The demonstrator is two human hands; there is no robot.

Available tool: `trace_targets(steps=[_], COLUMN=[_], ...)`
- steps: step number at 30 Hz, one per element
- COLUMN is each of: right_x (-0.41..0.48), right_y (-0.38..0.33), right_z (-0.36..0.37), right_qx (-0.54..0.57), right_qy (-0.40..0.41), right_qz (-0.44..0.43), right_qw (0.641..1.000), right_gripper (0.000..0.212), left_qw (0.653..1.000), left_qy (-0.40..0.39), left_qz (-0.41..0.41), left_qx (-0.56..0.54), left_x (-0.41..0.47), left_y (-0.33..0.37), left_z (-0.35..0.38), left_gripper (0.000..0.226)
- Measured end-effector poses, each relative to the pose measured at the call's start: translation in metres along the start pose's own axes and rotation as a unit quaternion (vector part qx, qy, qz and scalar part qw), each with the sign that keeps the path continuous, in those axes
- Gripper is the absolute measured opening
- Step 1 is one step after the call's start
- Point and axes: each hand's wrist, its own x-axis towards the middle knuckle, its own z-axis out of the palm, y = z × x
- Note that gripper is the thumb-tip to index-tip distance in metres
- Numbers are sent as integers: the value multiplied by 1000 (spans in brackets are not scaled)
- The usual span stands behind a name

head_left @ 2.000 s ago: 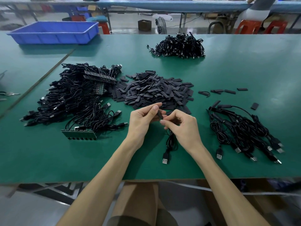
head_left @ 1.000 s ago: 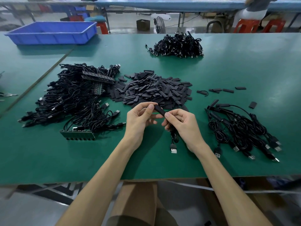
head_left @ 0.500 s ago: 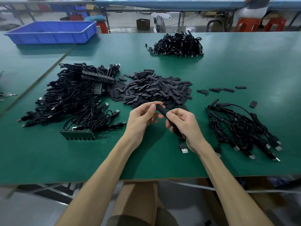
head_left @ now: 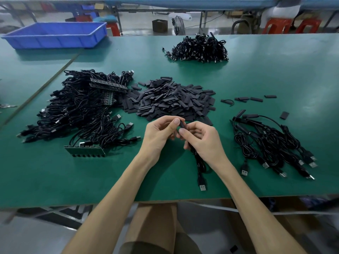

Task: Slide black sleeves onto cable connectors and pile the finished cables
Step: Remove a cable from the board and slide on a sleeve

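Cable (head_left: 199,162) hangs lower than before, fingers (head_left: 176,121) of left hand (head_left: 157,134) and right hand (head_left: 203,140) pinching its sleeve (head_left: 182,124)

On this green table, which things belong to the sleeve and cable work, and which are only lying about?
For the job:
- sleeve and cable being held
- heap of loose sleeves
- tangled cables, left
- sleeved cables, right

Only lying about:
- blue tray
- brown box
- fan
- red stools
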Motion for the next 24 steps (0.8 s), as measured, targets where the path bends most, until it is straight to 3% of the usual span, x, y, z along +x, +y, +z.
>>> trace_targets(steps=[7,15,24], right_x=[-3,-3,2], right_y=[-3,-4,0], right_z=[1,0,-2], right_qx=[-6,-22,0], right_qy=[12,10,1], right_qz=[1,-3,13], right_qw=[1000,1000,1000], right_gripper=[6,15,14], left_qw=[1000,991,990], left_qy=[22,71,68], left_qz=[7,61,62], left_qx=[-17,95,108], left_x=[-1,-5,-6], left_y=[2,5,6], left_z=[2,10,11], left_gripper=[16,13,10])
